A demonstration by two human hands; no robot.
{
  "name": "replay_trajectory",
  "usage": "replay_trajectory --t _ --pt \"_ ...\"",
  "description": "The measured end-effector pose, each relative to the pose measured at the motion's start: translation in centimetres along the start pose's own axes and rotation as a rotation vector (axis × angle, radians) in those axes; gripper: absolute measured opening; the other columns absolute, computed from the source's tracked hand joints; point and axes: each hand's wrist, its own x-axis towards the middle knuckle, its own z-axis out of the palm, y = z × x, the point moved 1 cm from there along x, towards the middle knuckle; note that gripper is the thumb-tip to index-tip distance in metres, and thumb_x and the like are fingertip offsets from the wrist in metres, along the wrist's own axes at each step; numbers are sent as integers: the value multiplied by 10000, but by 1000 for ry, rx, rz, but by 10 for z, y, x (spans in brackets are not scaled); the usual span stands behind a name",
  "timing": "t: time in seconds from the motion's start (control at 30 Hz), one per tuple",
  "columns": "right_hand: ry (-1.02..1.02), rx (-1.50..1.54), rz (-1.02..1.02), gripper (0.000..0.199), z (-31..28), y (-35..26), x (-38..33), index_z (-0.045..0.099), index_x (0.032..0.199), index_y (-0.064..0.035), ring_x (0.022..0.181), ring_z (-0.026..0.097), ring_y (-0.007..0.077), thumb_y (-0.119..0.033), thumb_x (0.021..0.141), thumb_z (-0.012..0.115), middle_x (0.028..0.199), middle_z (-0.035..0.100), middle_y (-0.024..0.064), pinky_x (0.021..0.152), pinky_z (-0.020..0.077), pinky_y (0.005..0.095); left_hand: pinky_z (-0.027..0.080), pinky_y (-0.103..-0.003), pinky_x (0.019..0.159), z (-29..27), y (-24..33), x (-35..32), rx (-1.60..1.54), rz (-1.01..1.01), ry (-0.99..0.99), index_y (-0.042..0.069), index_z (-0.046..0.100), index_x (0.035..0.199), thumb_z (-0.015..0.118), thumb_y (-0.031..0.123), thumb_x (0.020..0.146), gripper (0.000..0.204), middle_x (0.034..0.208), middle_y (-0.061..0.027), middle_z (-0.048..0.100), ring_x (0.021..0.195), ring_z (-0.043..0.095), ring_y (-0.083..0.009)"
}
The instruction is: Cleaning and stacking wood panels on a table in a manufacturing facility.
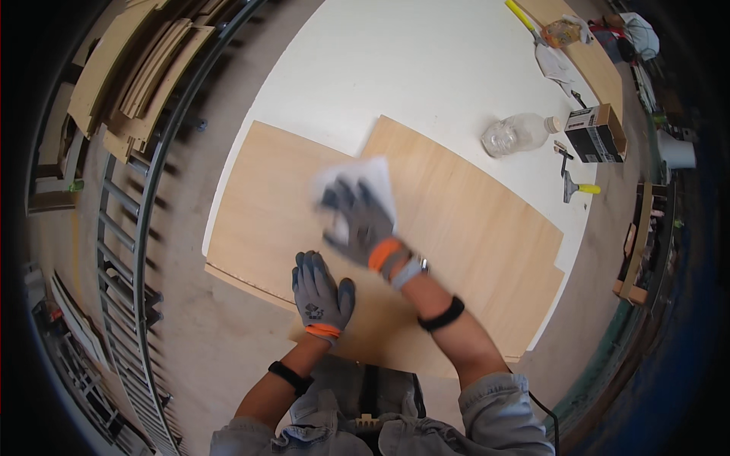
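Note:
Two pale wooden panels lie side by side on a white tabletop, with a seam between them. My left hand, in a grey glove with an orange cuff, rests flat near the front edge, fingers stretched out and holding nothing. Farther in, my right hand, gloved the same way, is smeared by motion. Under its fingers is a white cloth or sheet of paper, pressed against the wood close to the seam. The fingertips are too blurred to make out clearly.
On the white table at the right lie a clear plastic bottle, a black box and a yellow-handled scraper. A yellow-handled tool lies farther back. A roller conveyor with stacked boards runs along the left.

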Motion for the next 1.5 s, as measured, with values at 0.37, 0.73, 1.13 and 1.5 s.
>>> replay_trajectory --t 0.37,0.73,1.13,1.5 --pt "199 -369 549 608 -29 75 -18 425 1336 -84 1347 241 317 -477 872 439 1408 356 121 1120 153 433 500 -259 751 -57 -143 -25 -945 -690 -520 1 641 878 575 182 873 193 846 -56 662 808 622 -129" --pt "46 185 260 659 64 -150 -152 442 1317 -61 1312 333 311 -414 776 574 1384 387 157 1124 198 454 512 -382 794 -9 -199 -73 -674 -53 -1122 85 459 1277 602 94 853 448 1151 -218 550 1014 582 -354" --pt "668 -45 1502 527 59 -73 -380 509 1189 -36 1224 387 351 -346 777 621 1261 475 192 1098 211 451 496 -274 761 -18 -134 -10 -365 -386 -1241 -2 558 1143 653 331 823 470 989 -60 635 885 616 -174" --pt "519 78 994 593 57 -42 -313 499 1232 -43 1312 339 326 -357 746 631 1344 444 167 1107 225 442 532 -333 626 -23 -97 -50 -650 -645 -880 60 531 1105 636 369 830 426 970 -112 610 810 627 -227"
